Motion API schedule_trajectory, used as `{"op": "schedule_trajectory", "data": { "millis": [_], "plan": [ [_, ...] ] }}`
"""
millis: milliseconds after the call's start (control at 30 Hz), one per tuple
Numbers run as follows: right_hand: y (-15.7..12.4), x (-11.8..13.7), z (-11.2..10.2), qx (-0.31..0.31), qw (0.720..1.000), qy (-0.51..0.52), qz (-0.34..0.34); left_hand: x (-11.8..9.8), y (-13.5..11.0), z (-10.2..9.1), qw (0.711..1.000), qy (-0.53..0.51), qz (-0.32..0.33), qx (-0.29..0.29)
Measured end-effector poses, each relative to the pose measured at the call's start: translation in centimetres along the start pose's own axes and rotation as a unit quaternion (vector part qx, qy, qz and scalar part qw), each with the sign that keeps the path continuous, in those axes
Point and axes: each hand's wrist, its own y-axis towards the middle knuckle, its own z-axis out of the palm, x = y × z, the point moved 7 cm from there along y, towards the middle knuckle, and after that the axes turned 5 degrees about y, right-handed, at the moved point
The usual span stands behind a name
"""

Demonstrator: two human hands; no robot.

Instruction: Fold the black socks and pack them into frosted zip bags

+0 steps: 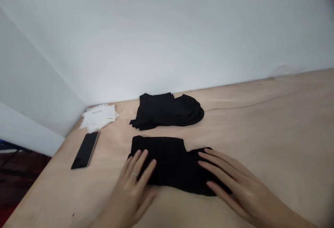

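Observation:
A black sock [169,162] lies flat on the wooden table, its squared cuff to the left and its rounded toe to the right. My left hand [133,182] rests with fingers spread over the cuff end; a ring shows on one finger. Over the toe end lies my right hand [235,179], fingers stretched out and apart, partly hiding it. Neither hand grips the fabric. Just beyond it, near the wall, a neat stack of black socks [167,111] lies in the same direction, with several layered edges showing.
White paper packets [100,116] are piled at the back left corner of the table [273,127]. A dark phone [85,150] lies in front of them. A pale wall [167,40] borders the back. Clear plastic [285,71] sits against it at right.

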Motion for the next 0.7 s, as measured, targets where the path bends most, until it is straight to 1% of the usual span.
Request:
{"op": "schedule_trajectory", "data": {
  "millis": [67, 133, 200, 267, 333, 400, 567, 633, 700],
  "plan": [
    [0.4, 1.2, 1.6, 0.081, 0.995, 0.000, -0.056, -1.8, 0.4, 1.0, 0.994, -0.024, 0.069, 0.081],
    [0.4, 1.4, 3.2, 0.165, 0.983, 0.012, -0.084, -2.3, 0.7, 2.1, 0.985, -0.036, 0.100, 0.134],
    [0.2, 0.8, 4.5, 0.228, 0.970, 0.042, -0.077, -1.6, 0.9, 3.2, 0.981, -0.044, 0.098, 0.159],
    [-0.1, -0.1, 5.4, 0.266, 0.960, 0.076, -0.047, -0.3, 0.8, 4.2, 0.980, -0.058, 0.082, 0.172],
    [-0.4, -0.9, 5.7, 0.279, 0.955, 0.101, -0.019, 0.9, 0.6, 4.7, 0.979, -0.074, 0.073, 0.176],
    [-0.6, -1.3, 5.8, 0.281, 0.953, 0.114, -0.007, 1.5, 0.5, 4.8, 0.977, -0.090, 0.073, 0.177],
    [-0.9, -1.4, 5.6, 0.286, 0.950, 0.127, 0.008, 1.9, 0.4, 4.2, 0.974, -0.132, 0.066, 0.171],
    [-0.7, -1.3, 5.5, 0.285, 0.950, 0.126, 0.017, 2.5, 0.5, 3.9, 0.975, -0.164, 0.040, 0.144],
    [0.2, -1.6, 5.1, 0.251, 0.960, 0.119, 0.042, 3.7, 0.6, 3.4, 0.978, -0.190, -0.002, 0.092]
  ]
}}
